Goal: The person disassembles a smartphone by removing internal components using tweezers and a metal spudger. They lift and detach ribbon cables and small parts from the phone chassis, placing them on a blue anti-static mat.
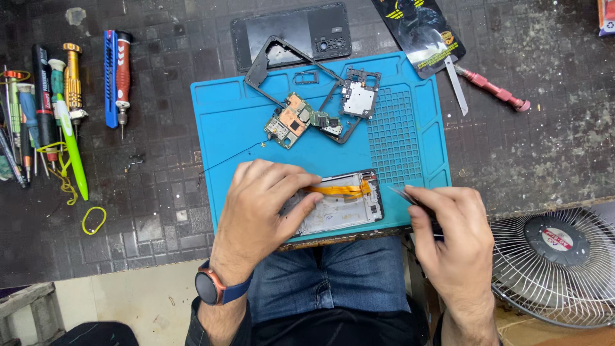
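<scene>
A: Where is the opened phone (343,205) found?

B: It is laid flat at the near edge of the blue work mat (230,122), under the left hand (262,205). Its left part is covered by that hand; its right end, crossed by an orange flex ribbon (343,189), is left exposed.

A: How is the left hand set?

B: It is pressed onto the phone, fingers curled over the frame, so the phone is pinned rather than lifted.

A: And the right hand (451,234)?

B: It is closed around thin metal tweezers (405,193). The tips are pointed toward the phone's right edge, just beside it; contact cannot be told.

A: What else is noted on the mat?

B: A circuit board (291,120) and a black frame (288,61) are seen farther back, well apart from both hands. Screwdrivers (64,96) are lined up at the far left.
</scene>
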